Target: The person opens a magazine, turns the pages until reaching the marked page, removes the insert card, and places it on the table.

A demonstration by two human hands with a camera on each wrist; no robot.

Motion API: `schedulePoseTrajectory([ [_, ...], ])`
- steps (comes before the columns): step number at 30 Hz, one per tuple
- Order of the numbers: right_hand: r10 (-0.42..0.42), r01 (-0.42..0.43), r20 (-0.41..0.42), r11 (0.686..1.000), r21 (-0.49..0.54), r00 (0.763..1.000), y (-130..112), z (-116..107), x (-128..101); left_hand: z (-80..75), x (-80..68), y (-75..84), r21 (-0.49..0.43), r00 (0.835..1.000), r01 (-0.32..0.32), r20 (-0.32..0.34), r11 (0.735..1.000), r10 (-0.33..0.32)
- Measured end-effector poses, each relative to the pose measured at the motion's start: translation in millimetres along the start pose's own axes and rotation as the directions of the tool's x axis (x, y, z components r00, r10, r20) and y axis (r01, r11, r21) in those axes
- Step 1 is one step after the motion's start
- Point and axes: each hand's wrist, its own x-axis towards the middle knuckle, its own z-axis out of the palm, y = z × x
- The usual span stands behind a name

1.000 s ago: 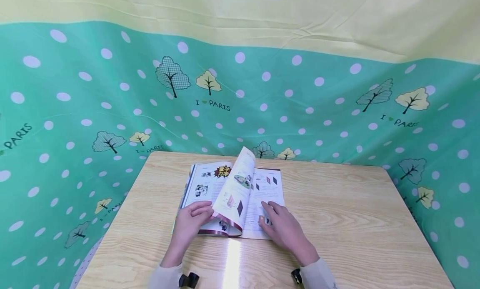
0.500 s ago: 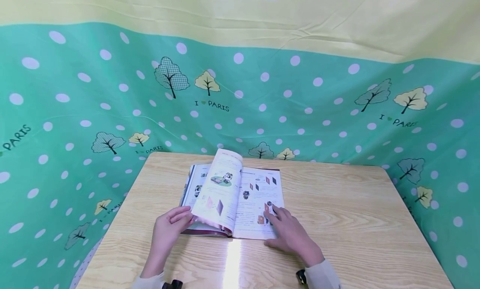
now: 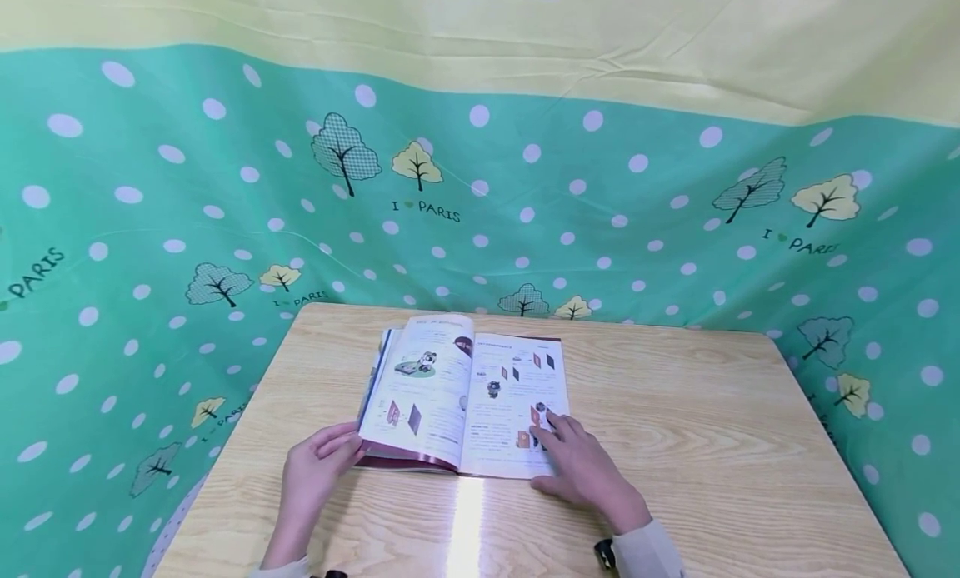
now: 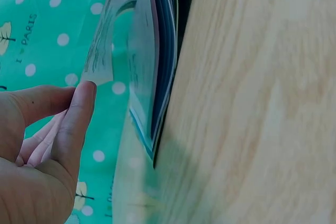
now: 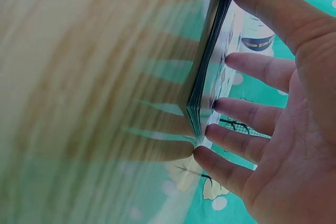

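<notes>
An open magazine (image 3: 498,457) with illustrated pages lies on the wooden table. Its lifted page (image 3: 431,386) curves over the left side, slightly above the pages beneath. My left hand (image 3: 317,465) pinches that page's lower left corner; in the left wrist view, thumb and index finger meet at the page (image 4: 100,66). On the magazine's lower right part rests my right hand (image 3: 588,478). The right wrist view has its fingers (image 5: 252,114) spread, fingertips touching the right page and the thumb at the near edge of the page stack.
The light wooden table (image 3: 675,411) extends on both sides of the magazine. Behind and beside it hangs a green dotted curtain (image 3: 600,195) with tree prints. A bright light reflection lies on the table in front of the magazine.
My left hand has moved left and drawn the page over from upright to nearly flat on the left side. My right hand shifted slightly right and toward me, then stayed there.
</notes>
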Motion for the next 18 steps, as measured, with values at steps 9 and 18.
schedulePoseTrajectory([
  [9,0.008,-0.008,0.010,0.998,0.055,1.000,2.6,-0.1,-2.8,-6.2,1.6,-6.0,0.062,1.000,-0.019,-0.010,0.998,0.020],
  [18,0.003,-0.005,0.016,0.996,0.084,1.000,4.8,-1.8,-5.2,-8.8,3.6,-10.9,0.086,1.000,0.010,-0.020,0.996,-0.008],
])
